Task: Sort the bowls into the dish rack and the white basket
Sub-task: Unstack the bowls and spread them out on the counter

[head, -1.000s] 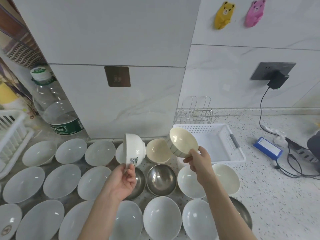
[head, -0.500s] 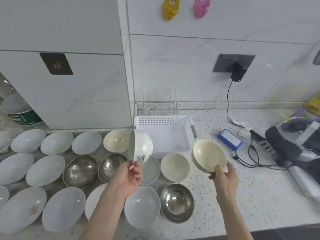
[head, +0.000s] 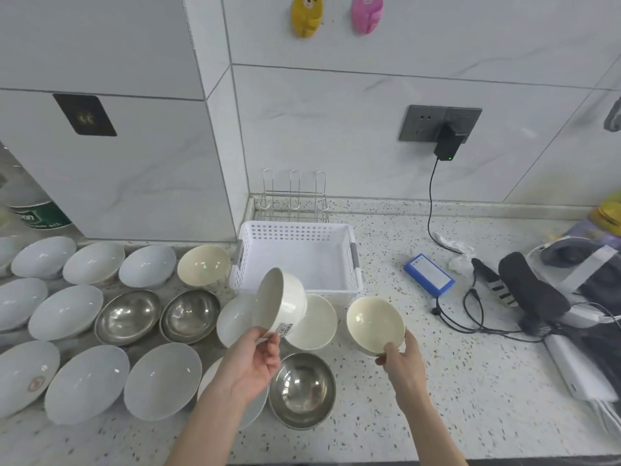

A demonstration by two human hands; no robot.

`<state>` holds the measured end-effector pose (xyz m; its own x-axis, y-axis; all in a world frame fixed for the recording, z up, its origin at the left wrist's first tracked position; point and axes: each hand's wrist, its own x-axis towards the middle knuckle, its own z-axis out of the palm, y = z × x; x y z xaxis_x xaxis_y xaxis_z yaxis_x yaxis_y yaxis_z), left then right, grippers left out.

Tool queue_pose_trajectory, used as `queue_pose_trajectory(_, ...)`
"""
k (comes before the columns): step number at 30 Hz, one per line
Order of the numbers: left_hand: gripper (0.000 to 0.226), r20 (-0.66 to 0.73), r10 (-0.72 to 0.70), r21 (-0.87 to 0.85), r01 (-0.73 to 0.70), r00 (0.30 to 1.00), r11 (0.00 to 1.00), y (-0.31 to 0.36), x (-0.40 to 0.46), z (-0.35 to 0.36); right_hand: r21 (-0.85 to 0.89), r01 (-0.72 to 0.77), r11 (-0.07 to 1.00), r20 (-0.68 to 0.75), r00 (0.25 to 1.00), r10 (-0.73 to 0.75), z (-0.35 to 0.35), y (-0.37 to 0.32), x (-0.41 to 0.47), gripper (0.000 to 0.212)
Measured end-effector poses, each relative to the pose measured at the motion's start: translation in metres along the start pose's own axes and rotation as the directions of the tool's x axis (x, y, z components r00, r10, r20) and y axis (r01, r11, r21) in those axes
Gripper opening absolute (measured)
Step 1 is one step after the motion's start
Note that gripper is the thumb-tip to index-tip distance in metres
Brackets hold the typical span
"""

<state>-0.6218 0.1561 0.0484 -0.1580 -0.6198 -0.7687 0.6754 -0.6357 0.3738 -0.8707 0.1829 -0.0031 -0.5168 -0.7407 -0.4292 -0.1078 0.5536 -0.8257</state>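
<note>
While both hands hang above the speckled surface [head: 470, 381], each holds one bowl just in front of the white basket [head: 297, 260]. The left hand [head: 253, 361] pinches the rim of a white bowl [head: 284, 302] tipped on its side, mouth turned left, a barcode sticker on its outside. The right hand [head: 401, 359] grips a cream bowl [head: 374, 324] by its near edge, mouth facing up, just off the basket's front right corner. Behind the basket, against the wall, stands the wire dish rack [head: 294, 200]. Left of the basket, white, cream and steel bowls crowd the surface in rows, and a steel bowl [head: 302, 390] and two pale bowls lie directly before it, under the hands. Right of the basket is bare speckled surface, then a blue box [head: 429, 275], a tangle of cables [head: 470, 317] and dark gear by the right edge.
</note>
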Motion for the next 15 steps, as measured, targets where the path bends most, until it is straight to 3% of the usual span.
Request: queue_pose_trajectory(15, 0.016, -0.044, 0.068, 0.005, -0.067, 0.997, 0.998, -0.015, 0.001, -0.004, -0.061, -0.008, 0.998, 0.124, 0.992, 0.015, 0.006, -0.001, 0.017, 0.057)
